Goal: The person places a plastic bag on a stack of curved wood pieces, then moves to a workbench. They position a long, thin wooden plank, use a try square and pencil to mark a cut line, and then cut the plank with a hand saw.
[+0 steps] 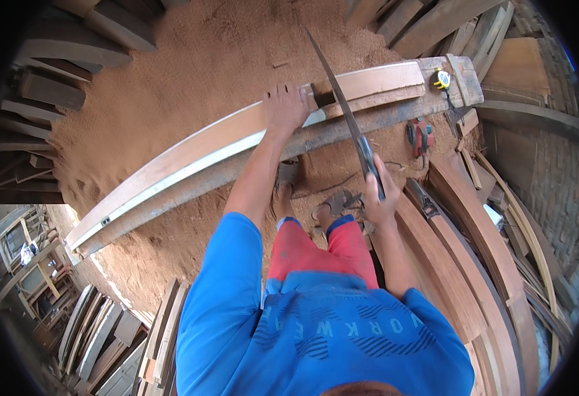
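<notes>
Brown sawdust (pixel 115 135) surrounds a long wooden board (pixel 177 156) on a weathered plank (pixel 434 105); the left hand (pixel 286 107) rests atop the board, fingers extended, while a handsaw (pixel 350 122) slants, gripped by the right hand (pixel 381 199), near a yellow tape measure (pixel 442 80) farther right.

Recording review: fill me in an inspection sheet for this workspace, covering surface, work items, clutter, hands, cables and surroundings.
Surface: worn wooden bench, bare at its right end.
Work items: curved board lying along the bench; handsaw crossing above it in view, contact unclear.
Clutter: yellow tape measure on the bench; red power tool beside it; sawdust covering the ground.
Hands: left hand pressed on the board; right hand gripping the saw's handle.
Cables: dark cable near the feet; ends unclear.
Surroundings: stacked timber, brick wall.
</notes>
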A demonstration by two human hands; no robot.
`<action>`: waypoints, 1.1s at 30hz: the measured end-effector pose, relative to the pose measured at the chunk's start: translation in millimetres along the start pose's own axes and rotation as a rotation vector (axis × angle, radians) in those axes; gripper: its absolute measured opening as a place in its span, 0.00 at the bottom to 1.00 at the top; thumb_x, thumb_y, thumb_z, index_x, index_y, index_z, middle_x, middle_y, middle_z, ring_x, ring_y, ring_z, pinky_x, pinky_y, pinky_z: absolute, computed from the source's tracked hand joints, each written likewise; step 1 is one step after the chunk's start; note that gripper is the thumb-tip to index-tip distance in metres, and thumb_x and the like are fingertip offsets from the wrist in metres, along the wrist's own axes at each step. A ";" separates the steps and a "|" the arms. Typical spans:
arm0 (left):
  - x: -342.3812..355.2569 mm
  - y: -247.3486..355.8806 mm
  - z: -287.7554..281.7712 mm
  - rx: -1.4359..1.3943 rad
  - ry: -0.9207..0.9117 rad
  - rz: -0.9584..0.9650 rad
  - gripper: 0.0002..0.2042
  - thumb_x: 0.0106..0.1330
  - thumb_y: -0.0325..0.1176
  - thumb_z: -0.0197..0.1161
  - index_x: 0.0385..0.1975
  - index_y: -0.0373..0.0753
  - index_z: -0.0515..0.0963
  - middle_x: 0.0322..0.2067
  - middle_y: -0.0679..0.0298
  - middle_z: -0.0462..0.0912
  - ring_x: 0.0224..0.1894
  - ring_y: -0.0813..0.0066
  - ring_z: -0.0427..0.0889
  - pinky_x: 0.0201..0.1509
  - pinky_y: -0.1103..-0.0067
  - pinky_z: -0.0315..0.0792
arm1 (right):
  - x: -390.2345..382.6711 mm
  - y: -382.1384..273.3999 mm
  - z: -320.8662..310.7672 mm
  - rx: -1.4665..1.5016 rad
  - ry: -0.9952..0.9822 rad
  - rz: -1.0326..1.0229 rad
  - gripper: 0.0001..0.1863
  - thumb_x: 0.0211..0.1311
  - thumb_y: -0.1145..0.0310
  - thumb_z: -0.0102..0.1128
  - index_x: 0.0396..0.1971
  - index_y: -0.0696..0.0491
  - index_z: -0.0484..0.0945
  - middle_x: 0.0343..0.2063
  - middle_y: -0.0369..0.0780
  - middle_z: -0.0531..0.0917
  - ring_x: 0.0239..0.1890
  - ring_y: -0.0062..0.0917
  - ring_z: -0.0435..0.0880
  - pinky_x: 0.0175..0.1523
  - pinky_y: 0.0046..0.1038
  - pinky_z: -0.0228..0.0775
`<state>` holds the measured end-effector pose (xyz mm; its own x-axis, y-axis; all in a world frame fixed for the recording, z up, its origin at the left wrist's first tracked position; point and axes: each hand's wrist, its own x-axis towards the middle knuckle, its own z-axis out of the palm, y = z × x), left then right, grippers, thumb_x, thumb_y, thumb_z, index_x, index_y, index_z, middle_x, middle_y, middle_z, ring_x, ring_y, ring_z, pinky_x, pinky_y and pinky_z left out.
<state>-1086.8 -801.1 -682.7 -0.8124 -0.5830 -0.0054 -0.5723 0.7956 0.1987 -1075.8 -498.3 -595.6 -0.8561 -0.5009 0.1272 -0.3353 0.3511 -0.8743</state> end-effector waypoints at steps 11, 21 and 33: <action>-0.1 7.5 5.2 0.010 -0.005 0.004 0.19 0.74 0.45 0.48 0.44 0.36 0.80 0.43 0.49 0.83 0.50 0.52 0.79 0.53 0.57 0.68 | 85.6 12.1 52.5 0.039 0.082 -0.108 0.21 0.70 0.70 0.57 0.60 0.64 0.75 0.47 0.55 0.85 0.45 0.34 0.88 0.51 0.29 0.77; -1.1 13.5 -7.6 -0.033 -0.098 -0.058 0.20 0.75 0.45 0.46 0.47 0.35 0.79 0.45 0.49 0.82 0.53 0.52 0.78 0.57 0.57 0.66 | 9.4 16.9 11.5 0.055 0.007 0.015 0.22 0.71 0.71 0.56 0.61 0.65 0.74 0.52 0.55 0.84 0.53 0.39 0.87 0.56 0.33 0.77; -2.3 10.9 -5.0 -0.044 -0.039 -0.035 0.20 0.74 0.45 0.47 0.45 0.35 0.80 0.44 0.48 0.83 0.51 0.50 0.79 0.58 0.56 0.66 | -45.7 16.7 -32.4 0.139 -0.038 0.073 0.23 0.72 0.71 0.52 0.62 0.66 0.72 0.53 0.54 0.84 0.54 0.37 0.86 0.58 0.34 0.75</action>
<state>-1090.6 -791.9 -675.6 -0.7962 -0.6029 -0.0507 -0.5956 0.7663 0.2410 -1055.0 -443.9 -600.9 -0.8597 -0.5088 0.0452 -0.2128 0.2763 -0.9372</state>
